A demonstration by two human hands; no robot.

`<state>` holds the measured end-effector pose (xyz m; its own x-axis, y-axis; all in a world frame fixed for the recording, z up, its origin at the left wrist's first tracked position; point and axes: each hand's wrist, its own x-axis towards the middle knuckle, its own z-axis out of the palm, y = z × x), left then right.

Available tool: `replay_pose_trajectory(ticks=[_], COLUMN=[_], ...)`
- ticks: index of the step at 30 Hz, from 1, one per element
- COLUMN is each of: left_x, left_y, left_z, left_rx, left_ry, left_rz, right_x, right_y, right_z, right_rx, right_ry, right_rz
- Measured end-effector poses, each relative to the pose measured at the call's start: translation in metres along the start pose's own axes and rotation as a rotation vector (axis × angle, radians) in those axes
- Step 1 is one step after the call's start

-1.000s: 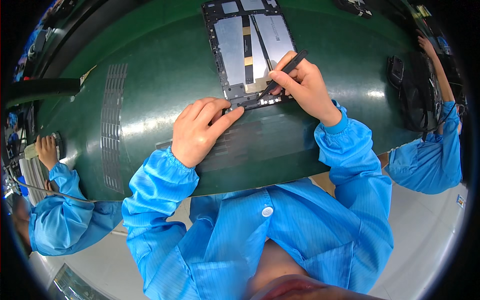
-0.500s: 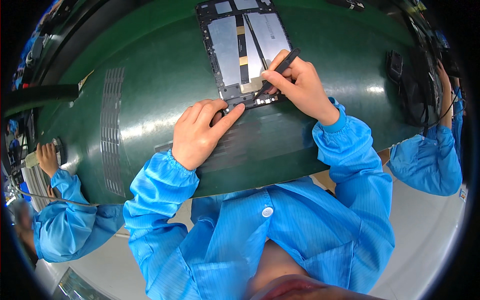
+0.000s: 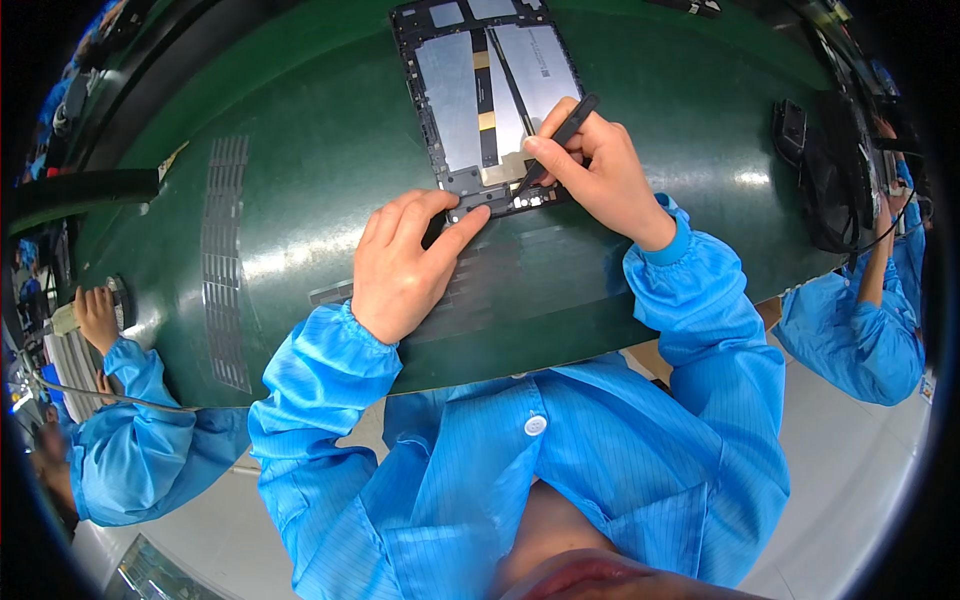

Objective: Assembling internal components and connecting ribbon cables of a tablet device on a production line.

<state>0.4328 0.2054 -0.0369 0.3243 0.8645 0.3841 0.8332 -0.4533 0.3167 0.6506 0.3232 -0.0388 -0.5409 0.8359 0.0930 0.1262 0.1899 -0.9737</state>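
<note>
Right hand [image 3: 600, 175] pinches a black stylus [image 3: 556, 140] at the opened tablet [image 3: 455, 95]'s near edge, left hand [image 3: 405, 265] pressing flat; prying needs steadiness.

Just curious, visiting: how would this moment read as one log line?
left hand: fingertips press opened tablet lower edge | right hand: holds black tool, tip on board | surface: green mat

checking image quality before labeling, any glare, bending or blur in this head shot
Head view: overhead light leaves pale glare streaks on the green mat; fisheye bends the mat's edges and blackens the corners; the opened tablet, left hand and right hand with the black tool are sharp; rim figures are stretched.
</note>
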Motion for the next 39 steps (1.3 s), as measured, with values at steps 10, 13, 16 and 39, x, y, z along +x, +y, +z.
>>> replay_pose_trajectory(ticks=[10,13,16,39], left_x=[-0.001,-0.002,0.008,0.164], left_y=[0.004,0.004,-0.002,-0.142], left_z=[-0.004,-0.001,-0.007,0.048], left_rx=[0.064,0.036,-0.003,0.381], left_ry=[-0.039,-0.011,-0.045,0.373], left_rz=[-0.012,-0.019,0.046,-0.046], right_x=[-0.002,-0.003,-0.002,0.075], right_y=[0.0,-0.001,0.004,0.094], right_z=[-0.004,-0.004,-0.007,-0.149], right_rx=[0.103,0.138,0.241,-0.28], right_ry=[0.066,0.067,0.095,0.933], right_rz=[0.012,0.025,0.046,-0.069])
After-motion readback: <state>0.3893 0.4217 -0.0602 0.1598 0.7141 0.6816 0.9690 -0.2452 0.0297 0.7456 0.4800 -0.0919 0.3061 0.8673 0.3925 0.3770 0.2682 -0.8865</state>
